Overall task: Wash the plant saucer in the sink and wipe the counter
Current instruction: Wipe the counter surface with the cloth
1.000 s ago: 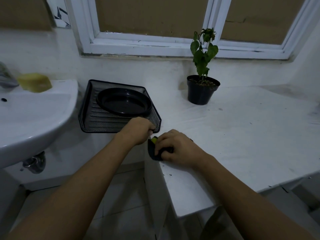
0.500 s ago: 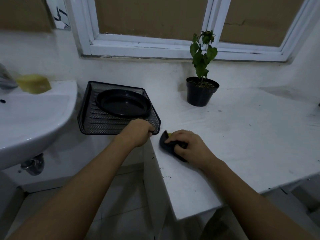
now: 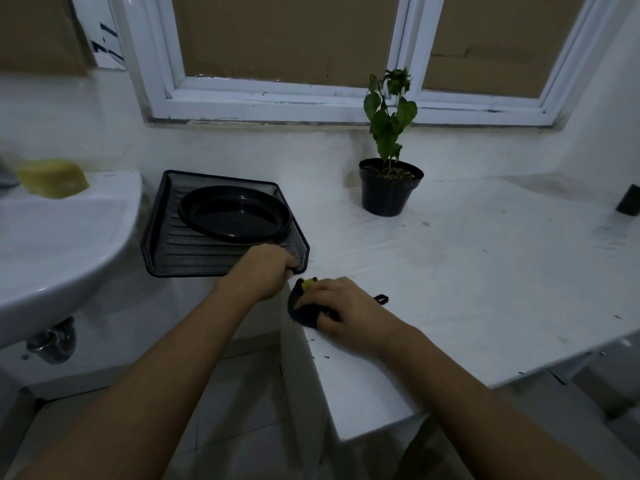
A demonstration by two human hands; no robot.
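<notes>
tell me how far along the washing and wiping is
Done, apparently: saucer sits in the mesh tray, out of the sink. In hand: right hand holds a cloth on the counter; left hand grips the tray. Left: dark specks near its edge.

There are two hands (left hand, right hand) and one each of saucer, tray, potted plant, sink, yellow sponge and dark pad.

Potted plant, mesh tray
</notes>
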